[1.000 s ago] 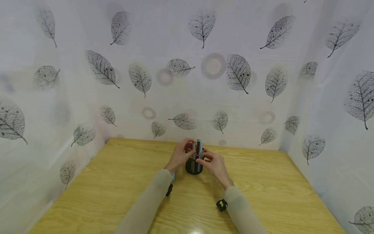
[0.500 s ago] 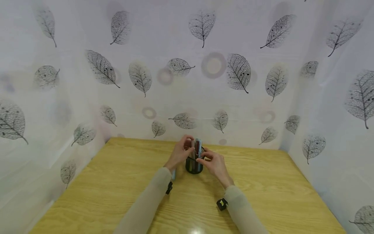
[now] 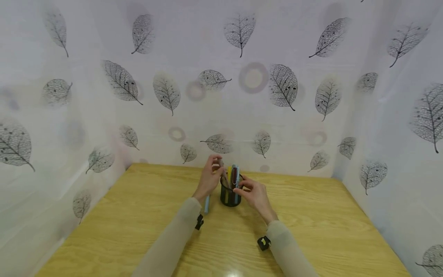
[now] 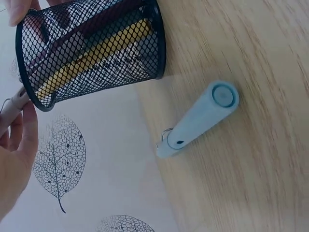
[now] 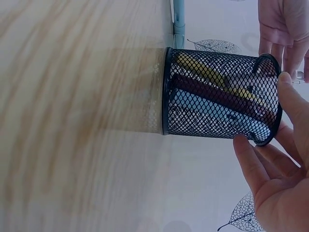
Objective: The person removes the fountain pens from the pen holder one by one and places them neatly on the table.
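A black mesh pen cup (image 3: 230, 195) stands near the back of the wooden table (image 3: 145, 215), with yellow, dark red and blue pens in it. My left hand (image 3: 218, 164) pinches the top of a grey pen (image 3: 222, 172), which leans left with its lower end inside the cup. In the left wrist view that grey pen (image 4: 11, 109) sits between my fingers (image 4: 24, 140) at the rim of the pen cup (image 4: 91, 53). My right hand (image 3: 243, 188) grips the cup's rim from the right. The right wrist view shows its fingers (image 5: 256, 164) curled round the mouth of the pen cup (image 5: 217, 96).
A light blue pen (image 3: 207, 204) lies flat on the table just left of the cup, also seen as the light blue pen (image 4: 198, 121) in the left wrist view. Leaf-printed curtain walls (image 3: 283, 84) close in the table at the back and on both sides.
My left hand has risen and shifted left, drawing the grey pen up out of the bunch. The right hand stays on the cup's rim.
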`<state>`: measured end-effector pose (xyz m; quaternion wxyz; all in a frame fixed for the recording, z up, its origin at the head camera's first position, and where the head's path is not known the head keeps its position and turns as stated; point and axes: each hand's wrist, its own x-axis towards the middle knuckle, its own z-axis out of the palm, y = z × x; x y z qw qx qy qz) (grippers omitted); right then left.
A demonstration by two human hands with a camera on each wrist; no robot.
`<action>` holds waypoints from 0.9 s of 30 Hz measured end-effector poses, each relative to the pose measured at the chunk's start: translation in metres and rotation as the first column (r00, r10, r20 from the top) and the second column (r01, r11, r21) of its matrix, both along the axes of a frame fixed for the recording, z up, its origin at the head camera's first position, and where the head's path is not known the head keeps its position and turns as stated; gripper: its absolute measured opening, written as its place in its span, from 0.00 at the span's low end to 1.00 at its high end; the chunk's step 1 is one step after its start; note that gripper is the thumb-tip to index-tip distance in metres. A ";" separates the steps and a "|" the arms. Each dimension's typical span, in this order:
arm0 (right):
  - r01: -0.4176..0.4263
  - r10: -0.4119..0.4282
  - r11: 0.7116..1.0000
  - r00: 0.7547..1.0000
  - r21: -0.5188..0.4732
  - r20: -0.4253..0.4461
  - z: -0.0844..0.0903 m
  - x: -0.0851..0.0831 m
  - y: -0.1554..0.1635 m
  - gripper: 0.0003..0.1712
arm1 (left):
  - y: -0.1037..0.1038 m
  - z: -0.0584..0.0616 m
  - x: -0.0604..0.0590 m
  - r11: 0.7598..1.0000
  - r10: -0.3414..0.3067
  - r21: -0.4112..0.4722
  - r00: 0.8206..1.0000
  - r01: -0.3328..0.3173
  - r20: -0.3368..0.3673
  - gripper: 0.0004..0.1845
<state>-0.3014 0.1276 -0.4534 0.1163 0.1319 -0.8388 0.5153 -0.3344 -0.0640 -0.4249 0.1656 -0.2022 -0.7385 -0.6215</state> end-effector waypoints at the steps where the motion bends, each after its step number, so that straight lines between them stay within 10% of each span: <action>1: 0.001 -0.001 1.000 1.000 0.001 0.004 0.000 0.001 0.001 0.11 | 0.000 0.001 0.000 1.000 0.001 0.013 1.000 -0.001 -0.001 0.19; 14: -0.001 0.001 1.000 1.000 -0.014 0.013 -0.004 0.001 0.004 0.15 | 0.001 0.015 -0.001 0.977 0.109 0.183 0.994 -0.113 0.032 0.21; 22: 0.000 0.000 1.000 1.000 -0.013 0.006 0.001 0.002 0.000 0.12 | -0.013 0.043 0.023 0.969 0.137 0.207 0.991 -0.133 -0.006 0.24; 27: 0.006 -0.006 1.000 0.999 -0.007 0.032 0.001 0.001 -0.001 0.12 | -0.022 0.025 0.007 0.964 0.158 0.216 0.987 -0.157 0.012 0.20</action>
